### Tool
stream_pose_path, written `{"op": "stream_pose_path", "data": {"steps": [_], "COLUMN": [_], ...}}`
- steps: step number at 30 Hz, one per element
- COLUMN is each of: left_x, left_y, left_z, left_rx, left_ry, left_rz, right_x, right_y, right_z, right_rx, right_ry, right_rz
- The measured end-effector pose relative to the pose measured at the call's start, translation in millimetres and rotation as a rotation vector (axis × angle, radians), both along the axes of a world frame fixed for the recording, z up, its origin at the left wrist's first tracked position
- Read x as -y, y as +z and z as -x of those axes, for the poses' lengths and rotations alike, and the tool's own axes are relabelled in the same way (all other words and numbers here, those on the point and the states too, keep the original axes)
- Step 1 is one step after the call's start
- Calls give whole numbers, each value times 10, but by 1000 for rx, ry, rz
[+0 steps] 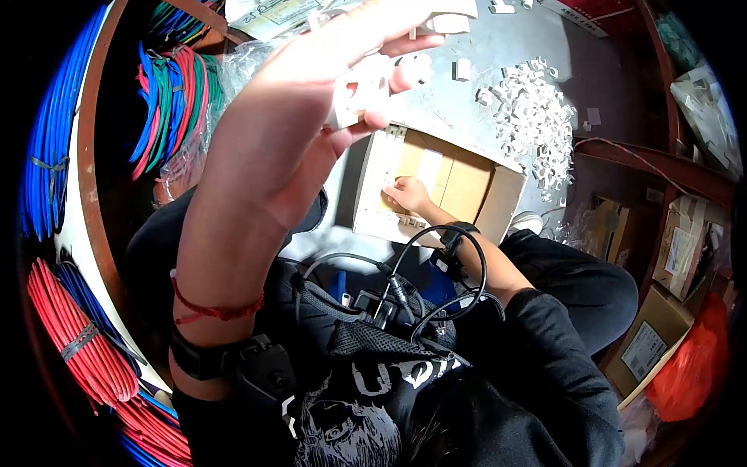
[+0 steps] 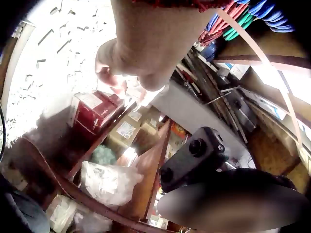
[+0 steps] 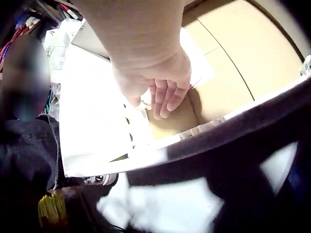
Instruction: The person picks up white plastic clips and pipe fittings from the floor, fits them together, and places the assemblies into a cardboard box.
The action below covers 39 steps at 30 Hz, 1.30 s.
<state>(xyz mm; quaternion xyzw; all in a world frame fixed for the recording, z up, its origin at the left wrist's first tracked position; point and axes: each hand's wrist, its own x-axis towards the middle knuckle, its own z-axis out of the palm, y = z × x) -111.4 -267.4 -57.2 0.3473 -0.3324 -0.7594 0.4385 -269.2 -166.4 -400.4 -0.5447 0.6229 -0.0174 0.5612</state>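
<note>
Raised large in the head view, my left hand (image 1: pixel 268 132) holds several white plastic pieces (image 1: pixel 362 95) between its thumb and fingers. The left wrist view shows that hand (image 2: pixel 138 63) from behind, the pieces bright and partly hidden at the fingertips. My right hand (image 1: pixel 411 194) reaches down inside an open cardboard box (image 1: pixel 506 194), fingers curled near its left side. In the right wrist view a small white piece (image 3: pixel 145 100) shows between thumb and fingers of that hand (image 3: pixel 158 77). More white pieces (image 1: pixel 411 222) line the box's near inner edge.
Beyond the box, a pile of small white pieces (image 1: pixel 535 117) lies on the grey floor. Coils of red cable (image 1: pixel 82 335) and blue cable (image 1: pixel 58 132) stand at the left. Shelves with cartons (image 1: pixel 646 346) and a red bag (image 1: pixel 692 358) are at the right. A black cable (image 1: pixel 482 268) loops over the lap.
</note>
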Motion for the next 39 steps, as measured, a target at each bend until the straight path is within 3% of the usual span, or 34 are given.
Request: {"op": "stream_pose_path", "data": {"steps": [2, 10, 19, 25, 30, 32, 34, 35, 36, 38, 39], "left_x": [-28, -1, -2, 24, 35, 9, 3, -30, 36, -94, -134], "left_y": [-12, 3, 15, 16, 33, -39, -111, -164, 12, 42, 29], "left_z": [-24, -14, -6, 15, 52, 80, 105, 142, 147, 246, 279], "left_rx": [11, 31, 46, 75, 142, 51, -79, -144, 181, 91, 60], "left_ry": [0, -7, -7, -12, -12, 46, 33, 118, -157, -15, -42], "left_rz": [-3, -2, -4, 7, -18, -143, -178, -250, 34, -103, -94], "right_x": [39, 72, 89, 71, 138, 189, 308, 379, 454, 679, 776], "right_y": [2, 88, 140, 71, 235, 312, 425, 496, 567, 929, 1331], "right_z": [4, -27, -62, -45, -1, 28, 141, 184, 227, 328, 341], "right_rx": [8, -133, -153, -42, -100, -170, -31, 131, 294, 433, 384], "right_ry": [-42, 111, -17, -131, -55, -43, -46, -111, -175, -210, -192], "right_rz": [-8, 228, 237, 217, 248, 205, 41, -13, -65, -86, -43]}}
